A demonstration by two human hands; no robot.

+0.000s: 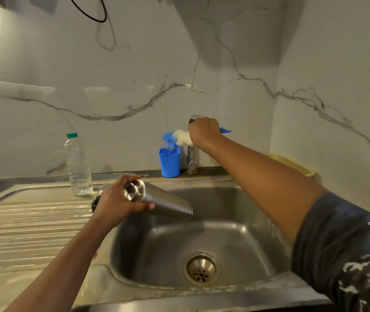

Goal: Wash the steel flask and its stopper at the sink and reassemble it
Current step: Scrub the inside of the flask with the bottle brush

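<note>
**Left hand holds flask over basin; right hand grips brush at tap**

Head view, the only one supplied.

Left hand: fingers and thumb are curled round the upper end of the steel flask, the thumb lying along its underside. The flask is tilted. Its round, dished end sits at the hand and faces the camera, and its far end points down and to the right, over the back left part of the sink. The flask is clear of the basin floor and touches nothing but the hand.

Right hand: raised well apart from the flask, at the back wall, with the fingers closed round the handle of a brush. The white and blue head sticks out to the left of the fist, and the blue handle tip shows to its right. The hand is at the top of the tap. Contact with the tap cannot be determined.

Stopper: a dark round object lies on the sink edge just behind the left hand, mostly hidden. Whether it is the stopper cannot be told.

Surroundings: a blue cup stands just left of the tap, below the brush head. A plastic water bottle with a green cap stands upright at the back of the drainboard. A yellow basket rests in the right corner. The drain is at the front of the basin.
</note>
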